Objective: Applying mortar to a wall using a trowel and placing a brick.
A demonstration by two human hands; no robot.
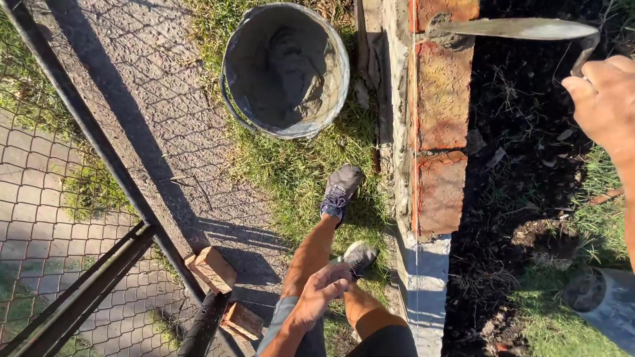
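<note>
Right hand [603, 99], upper right of frame, grips the trowel [522, 28], blade resting on the top brick course [439, 99]. Three bricks are laid; the mortar bed [426, 277] below centre remains bare. Left hand [322, 291] hangs loosely curled, empty. Mortar bucket [286, 69] stands upper centre.

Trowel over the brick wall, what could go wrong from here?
1. The right hand holds the trowel by its far end, with the blade out over the top brick; mortar could drop off it and smear the brick faces.
2. The string line runs along the wall edge; the blade might knock it.
3. The bucket and loose bricks sit close to the feet, a possible trip.
</note>
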